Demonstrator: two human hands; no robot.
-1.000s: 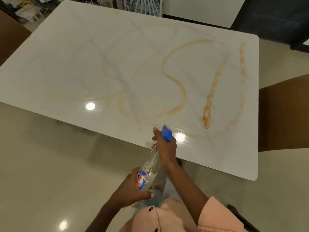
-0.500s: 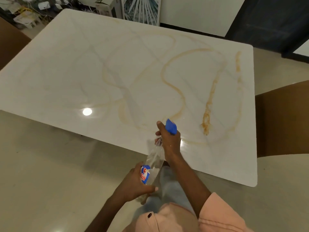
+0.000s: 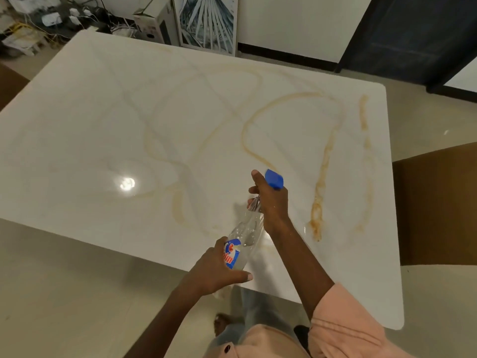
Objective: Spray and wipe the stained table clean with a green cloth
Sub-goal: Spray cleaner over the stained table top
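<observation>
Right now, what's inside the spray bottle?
The clear spray bottle looks mostly empty, with pale liquid pooled at its lower end. The left hand and the label cover part of that end, so the exact level is hidden.

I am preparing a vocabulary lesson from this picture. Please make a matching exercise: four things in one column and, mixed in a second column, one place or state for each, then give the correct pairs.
Things
1. left hand
2. right hand
3. orange-brown stain
4. framed picture

Places or states
A. leans upright on the floor beyond the table
B. grips the blue spray head
C. runs in streaks on the tabletop
D. holds the lower body of the spray bottle

Pairs: 1-D, 2-B, 3-C, 4-A
</observation>
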